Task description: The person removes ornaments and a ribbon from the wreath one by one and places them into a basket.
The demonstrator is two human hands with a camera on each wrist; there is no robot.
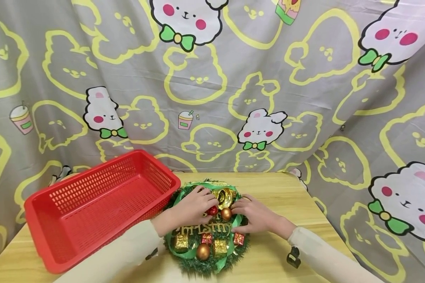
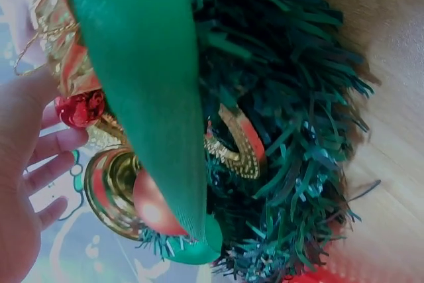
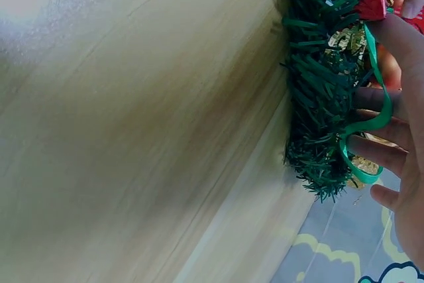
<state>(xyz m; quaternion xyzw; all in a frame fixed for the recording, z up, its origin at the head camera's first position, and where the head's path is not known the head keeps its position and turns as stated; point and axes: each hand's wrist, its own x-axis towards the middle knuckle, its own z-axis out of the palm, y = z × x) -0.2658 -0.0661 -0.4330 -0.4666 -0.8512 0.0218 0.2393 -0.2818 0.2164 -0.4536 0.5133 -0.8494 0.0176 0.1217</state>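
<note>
- Head view: red plastic basket [image 1: 106, 208], lattice-walled, just beside the bushy tinsel wreath [image 1: 209, 228] on the wood-grained table [image 1: 279, 188].
- Left hand [image 1: 191, 206]: fingers spread, beside a glossy red ball [image 2: 79, 109].
- Right hand [image 1: 252, 214]: fingers spread, at smooth green ribbon [image 3: 377, 122].

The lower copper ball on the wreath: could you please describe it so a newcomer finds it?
In the head view, right of the large red basket, a green wreath lies on the wooden table. Near its bottom edge sits the lower copper ball, between two gold gift boxes. It is smooth and round, unlike those boxes; the other copper ball sits by the gold bell.
</note>
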